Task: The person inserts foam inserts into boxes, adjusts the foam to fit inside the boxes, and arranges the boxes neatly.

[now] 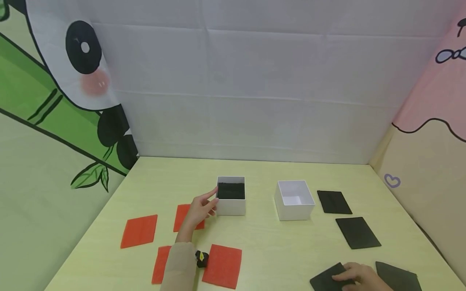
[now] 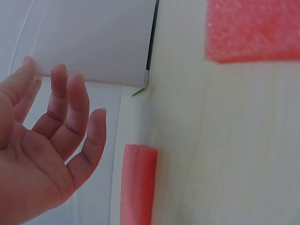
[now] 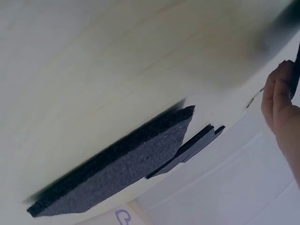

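Note:
My left hand (image 1: 199, 210) touches the left side of a white box (image 1: 231, 207) with its fingertips. In the left wrist view the fingers of that hand (image 2: 56, 126) are loosely bent beside the box wall (image 2: 93, 42). A black foam piece (image 1: 231, 190) lies inside this box. At the lower right my right hand (image 1: 360, 277) pinches a black foam sheet (image 1: 327, 279) at or just above the table. Only a sliver of that sheet shows in the right wrist view, beside the fingers (image 3: 281, 96).
A second white box (image 1: 295, 210) stands right of the first, no foam visible in it. Other black foam sheets (image 1: 358, 233) lie at the right. Several red foam sheets (image 1: 223, 266) lie at the left and front. A white curtain (image 1: 255, 81) hangs behind the table.

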### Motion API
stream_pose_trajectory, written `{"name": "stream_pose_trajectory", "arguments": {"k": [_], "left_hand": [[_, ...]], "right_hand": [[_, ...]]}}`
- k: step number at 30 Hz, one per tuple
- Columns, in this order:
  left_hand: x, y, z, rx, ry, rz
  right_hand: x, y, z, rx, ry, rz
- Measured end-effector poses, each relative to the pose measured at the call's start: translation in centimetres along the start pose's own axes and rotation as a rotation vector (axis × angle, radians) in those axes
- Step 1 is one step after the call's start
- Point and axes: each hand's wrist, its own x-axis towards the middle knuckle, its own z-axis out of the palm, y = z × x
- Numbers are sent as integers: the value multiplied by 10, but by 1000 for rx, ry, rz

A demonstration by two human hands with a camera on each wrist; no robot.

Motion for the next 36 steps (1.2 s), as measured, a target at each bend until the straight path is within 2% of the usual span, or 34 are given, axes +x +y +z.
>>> {"name": "stream_pose_trajectory", "arguments": {"k": [2, 3, 5, 9, 14, 21, 26, 29, 32, 36], "left_hand": [[0, 0, 0, 0, -3, -3], [0, 0, 0, -1, -3, -5], [0, 0, 0, 0, -4, -9], [0, 1, -1, 4, -1, -14], [0, 1, -1, 5, 0, -25], [-1, 3, -1, 29, -3, -35], [-1, 4, -1, 22, 0, -47], [-2, 3, -1, 25, 6, -47], [-2, 3, -1, 22, 10, -49], [-3, 5, -1, 10, 7, -43]], "right_hand": [[0, 0, 0, 100, 9, -57], [0, -1, 0, 162, 15, -58], [0, -4, -1, 252, 26, -28], [2, -9, -3, 296, 57, 34], [5, -15, -5, 272, 109, 64], [16, -32, -8, 236, 176, 277], [31, -45, -2, 165, 290, 322], [40, -52, 2, 181, 357, 381], [47, -55, 4, 218, 378, 412], [54, -58, 5, 250, 387, 400]]}}
